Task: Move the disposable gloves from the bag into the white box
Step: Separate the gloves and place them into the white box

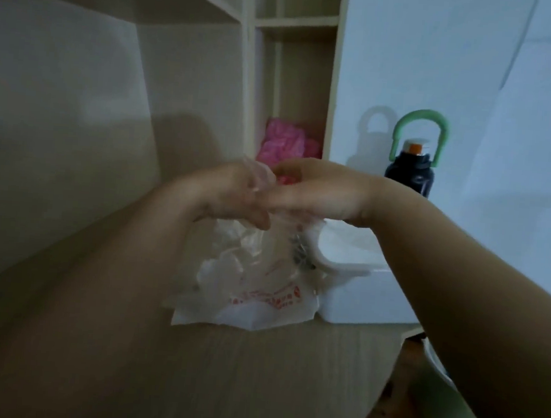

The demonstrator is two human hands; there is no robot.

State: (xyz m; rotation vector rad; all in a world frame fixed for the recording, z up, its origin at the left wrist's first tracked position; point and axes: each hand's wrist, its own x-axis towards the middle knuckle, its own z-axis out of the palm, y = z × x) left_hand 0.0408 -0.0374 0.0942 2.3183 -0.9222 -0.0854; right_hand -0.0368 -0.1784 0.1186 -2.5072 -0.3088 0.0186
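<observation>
A clear plastic bag point(254, 289) with red print hangs over the wooden desk, its bottom edge resting on the desktop. Both hands are raised above it and hold its top. My left hand point(232, 195) grips a bunch of thin clear film point(259, 174), gloves or the bag's mouth, I cannot tell which. My right hand point(318, 192) pinches the same film from the right. The white box point(352, 300) stands on the desk just right of the bag, its lid point(332, 262) raised behind the bag. The frame is blurred.
A dark bottle point(409, 173) with a green handle stands behind the box by the white wall. Something pink point(284, 143) lies in a shelf compartment behind my hands. The desk edge point(398, 347) runs at the right, with a pale green bin point(440, 396) below.
</observation>
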